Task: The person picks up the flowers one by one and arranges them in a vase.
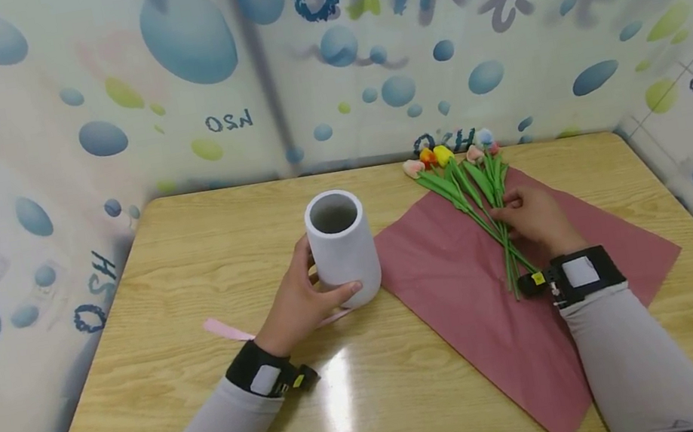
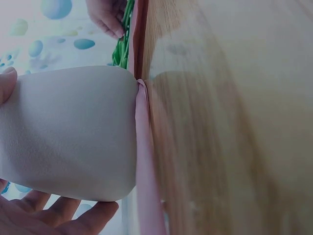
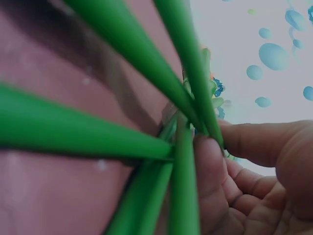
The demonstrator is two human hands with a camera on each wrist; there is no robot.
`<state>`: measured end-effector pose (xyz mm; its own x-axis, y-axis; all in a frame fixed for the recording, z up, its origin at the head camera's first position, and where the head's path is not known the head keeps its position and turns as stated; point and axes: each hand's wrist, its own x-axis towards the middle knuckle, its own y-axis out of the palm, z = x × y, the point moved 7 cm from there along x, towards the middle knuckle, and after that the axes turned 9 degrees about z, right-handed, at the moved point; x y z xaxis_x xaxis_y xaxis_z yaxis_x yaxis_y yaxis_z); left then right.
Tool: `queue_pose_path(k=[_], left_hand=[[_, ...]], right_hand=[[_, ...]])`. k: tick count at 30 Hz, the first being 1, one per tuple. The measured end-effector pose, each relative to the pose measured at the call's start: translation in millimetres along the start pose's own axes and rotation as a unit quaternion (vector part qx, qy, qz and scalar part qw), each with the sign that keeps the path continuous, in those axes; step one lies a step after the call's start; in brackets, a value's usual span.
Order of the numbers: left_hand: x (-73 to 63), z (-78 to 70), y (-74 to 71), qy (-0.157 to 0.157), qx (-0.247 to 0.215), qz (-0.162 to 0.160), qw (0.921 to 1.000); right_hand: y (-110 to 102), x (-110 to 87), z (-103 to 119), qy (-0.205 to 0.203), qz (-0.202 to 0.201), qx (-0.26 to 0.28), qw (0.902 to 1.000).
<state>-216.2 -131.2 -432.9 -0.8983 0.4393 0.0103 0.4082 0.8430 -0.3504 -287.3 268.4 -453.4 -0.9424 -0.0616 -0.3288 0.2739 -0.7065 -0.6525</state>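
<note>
My left hand grips a white vase from its left side, thumb across the front and fingers behind. The vase stands upright with its round mouth facing up. In the left wrist view, its base sits right by a pink ribbon. On the right, my right hand pinches the green stems of several artificial tulips between thumb and fingers. Their pink, orange, yellow and blue heads point toward the far edge. Close up in the right wrist view, the stems fan out from the pinch.
A dusty-rose sheet of wrapping paper lies diagonally under the flowers on the wooden table. The pink ribbon runs behind my left wrist. Printed wall coverings enclose the table's back and sides.
</note>
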Motion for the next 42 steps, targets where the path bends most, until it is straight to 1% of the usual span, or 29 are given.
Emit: queue_pose_path(k=[2,5,8,12,14,16,18,21,23,27,30,31,37,42], left_hand=[[0.3,0.0,0.1,0.001,0.0,0.0,1.0],[0.7,0.2,0.2,0.001,0.001,0.0,1.0],[0.7,0.4,0.3,0.002,0.0,0.0,1.0],[0.4,-0.2,0.5,0.003,0.0,-0.001,1.0],[0.3,-0.9,0.3,0.004,0.001,-0.001,1.0],[0.4,-1.5,0.2,0.006,0.002,-0.002,1.0],[0.4,-1.9,0.1,0.006,0.002,-0.003,1.0],[0.4,-1.7,0.3,0.006,0.003,-0.003,1.0],[0.2,-1.5,0.5,0.004,0.003,-0.003,1.0],[0.1,-1.4,0.5,0.005,0.002,-0.002,1.0],[0.0,-1.6,0.4,0.009,0.0,-0.002,1.0],[0.0,-1.6,0.4,0.01,-0.001,-0.002,0.9999],[0.4,-0.9,0.5,0.011,0.002,-0.003,0.9999],[0.3,-0.7,0.5,0.011,0.005,-0.004,0.9999]], right_hand=[[0,1.8,-3,-0.001,-0.001,0.024,0.9997],[0,3.7,-5,-0.008,0.003,0.075,0.9972],[0,3.8,-5,-0.014,0.011,0.123,0.9922],[-2,1.5,1,-0.026,0.024,0.166,0.9855],[-3,-0.1,5,-0.039,0.032,0.191,0.9803],[-4,-1.9,9,-0.055,0.039,0.23,0.9709],[-6,-4.2,14,-0.071,0.045,0.278,0.9569],[-7,-7.7,19,-0.09,0.049,0.356,0.929],[-8,-10.4,23,-0.102,0.047,0.398,0.9103],[-9,-14.9,32,-0.137,0.033,0.483,0.8642],[-11,-18.4,39,-0.166,0.021,0.523,0.8354],[-12,-19.6,41,-0.173,0.02,0.531,0.8294],[-15,-27.2,54,-0.199,0.023,0.552,0.8093],[-13,-33.1,64,-0.21,0.039,0.584,0.7833]])
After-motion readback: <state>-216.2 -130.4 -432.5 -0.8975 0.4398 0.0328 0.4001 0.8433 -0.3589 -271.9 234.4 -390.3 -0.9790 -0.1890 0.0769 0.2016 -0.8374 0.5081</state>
